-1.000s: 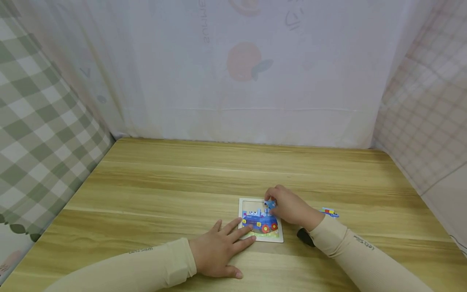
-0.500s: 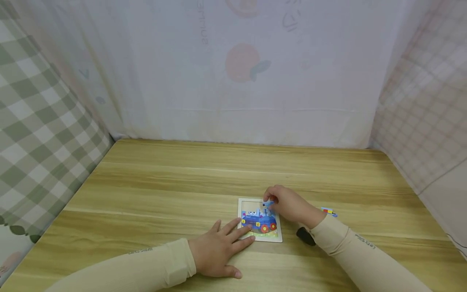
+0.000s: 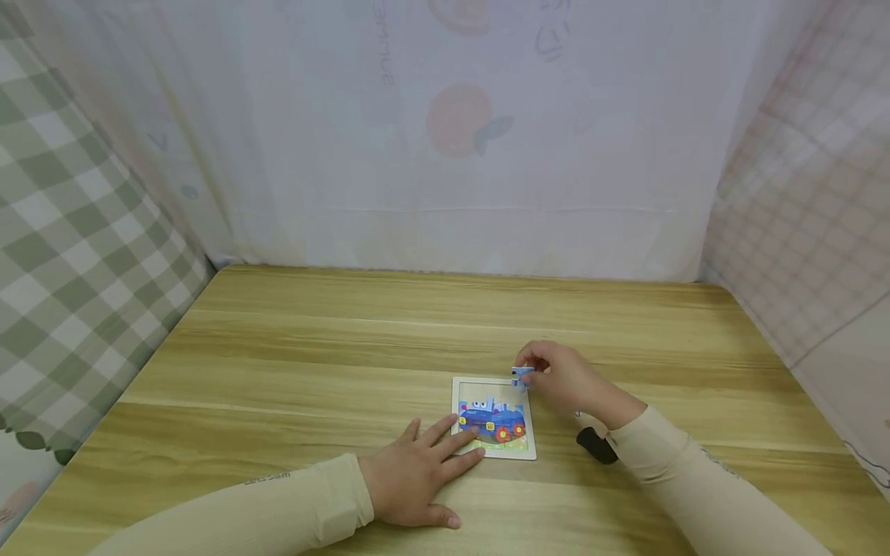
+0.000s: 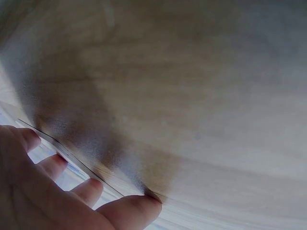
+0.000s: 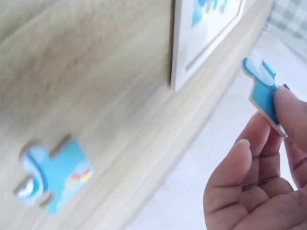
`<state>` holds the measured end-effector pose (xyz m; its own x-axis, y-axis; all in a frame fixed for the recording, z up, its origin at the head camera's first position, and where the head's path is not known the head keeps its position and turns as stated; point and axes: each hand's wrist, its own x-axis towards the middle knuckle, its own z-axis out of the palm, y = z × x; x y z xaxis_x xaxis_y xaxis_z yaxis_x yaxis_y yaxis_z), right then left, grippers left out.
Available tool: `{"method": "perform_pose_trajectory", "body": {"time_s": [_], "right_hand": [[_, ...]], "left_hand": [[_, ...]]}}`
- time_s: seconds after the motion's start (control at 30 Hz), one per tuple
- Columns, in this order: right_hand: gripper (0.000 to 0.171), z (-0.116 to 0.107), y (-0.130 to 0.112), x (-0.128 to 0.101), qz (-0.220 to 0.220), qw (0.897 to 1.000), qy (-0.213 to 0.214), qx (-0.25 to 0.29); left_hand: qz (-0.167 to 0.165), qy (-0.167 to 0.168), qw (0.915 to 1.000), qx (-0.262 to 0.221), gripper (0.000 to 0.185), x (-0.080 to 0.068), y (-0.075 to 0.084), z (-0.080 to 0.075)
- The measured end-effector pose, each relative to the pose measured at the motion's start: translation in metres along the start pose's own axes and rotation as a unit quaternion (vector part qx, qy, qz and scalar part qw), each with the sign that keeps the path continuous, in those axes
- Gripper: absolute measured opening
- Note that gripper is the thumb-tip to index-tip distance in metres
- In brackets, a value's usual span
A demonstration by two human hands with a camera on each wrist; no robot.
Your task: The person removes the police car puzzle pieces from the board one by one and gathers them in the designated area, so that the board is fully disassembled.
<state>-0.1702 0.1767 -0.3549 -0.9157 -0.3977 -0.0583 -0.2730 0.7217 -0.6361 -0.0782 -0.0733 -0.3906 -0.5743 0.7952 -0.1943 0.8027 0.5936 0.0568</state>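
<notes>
A small framed puzzle board [image 3: 494, 420] with a blue train picture lies on the wooden table [image 3: 334, 340]. My left hand [image 3: 417, 475] lies flat, its straight fingers [image 4: 124, 211] resting on the board's lower left corner. My right hand [image 3: 537, 371] hovers just past the board's upper right corner and pinches a blue puzzle piece [image 3: 521, 375] clear of the board. In the right wrist view the blue puzzle piece [image 5: 263, 93] is held between thumb and fingertips, with the puzzle board [image 5: 204, 33] beyond it. A second loose piece [image 5: 53, 177], blue with red and yellow, lies on the wood.
Pale curtains [image 3: 445, 131] hang behind the table, checked cloth [image 3: 76, 232] on the left and plaid cloth [image 3: 806, 201] on the right. A black wrist-worn device [image 3: 596, 445] sits under my right forearm. Bare wood stretches behind and to the left of the board.
My right hand has lifted the blue piece off the board's upper part and drawn it back and right, past the corner. The left hand has stayed put.
</notes>
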Motion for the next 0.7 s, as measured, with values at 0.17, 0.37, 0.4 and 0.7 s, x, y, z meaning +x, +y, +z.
{"method": "perform_pose_trajectory", "body": {"time_s": [0.17,0.37,0.4,0.7], "right_hand": [[0.010,-0.010,0.006,-0.005,0.002,1.000,0.009,0.017],[0.012,-0.017,0.016,-0.011,0.012,0.999,0.006,0.035],[0.012,-0.019,0.018,-0.012,0.014,0.999,0.007,0.037],[0.016,-0.034,0.033,-0.023,0.031,0.999,0.026,0.031]], "left_hand": [[-0.001,-0.003,1.0000,-0.003,0.074,0.000,0.000,0.001],[0.000,0.004,1.0000,0.006,0.074,0.000,0.000,0.001],[0.000,0.005,1.0000,0.007,0.074,0.000,0.000,0.001],[0.004,0.004,1.0000,0.005,0.074,0.000,0.000,0.000]]}}
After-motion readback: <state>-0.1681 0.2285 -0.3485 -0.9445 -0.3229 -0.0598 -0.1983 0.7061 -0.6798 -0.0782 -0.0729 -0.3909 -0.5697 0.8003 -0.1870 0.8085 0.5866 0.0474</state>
